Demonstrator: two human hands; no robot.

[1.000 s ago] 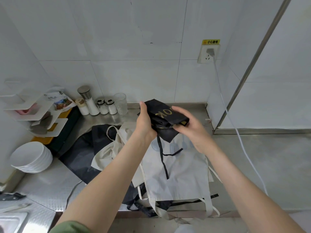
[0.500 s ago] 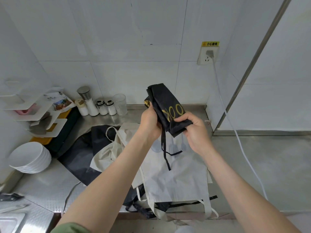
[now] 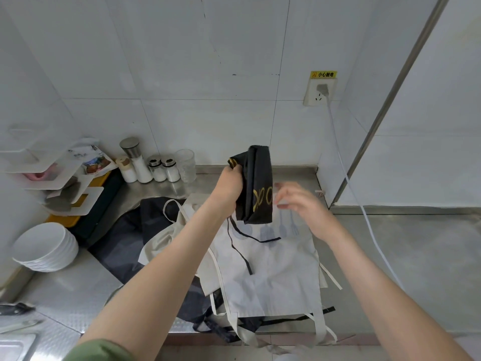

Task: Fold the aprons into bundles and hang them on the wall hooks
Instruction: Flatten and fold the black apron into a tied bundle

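The left hand (image 3: 230, 186) grips the folded black bundle (image 3: 257, 183), upright above the counter (image 3: 416, 256). The right hand (image 3: 299, 201), fingers loose and empty, hovers at the bundle's 3 o'clock. The cloth looks light, soft and prone to unfolding: grasp mid-bundle and gather the tie (image 3: 239, 246) dangling at 6 o'clock.

Bright even indoor light, soft shadows, wide-angle bending at edges, right hand (image 3: 296, 201) seemingly motion-blurred

Folded black cloth apron bundle (image 3: 257, 186): matt weave; gold lettering (image 3: 261, 201) faintly shiny. Below bundle, pale grey cloth apron (image 3: 273, 269): matt, smooth. Right of bundle, brushed stainless-steel counter (image 3: 403, 256): dull sheen. Left of bundle, stacked glossy white bowls (image 3: 44, 246). Behind bundle, glossy white wall tiles (image 3: 208, 61).
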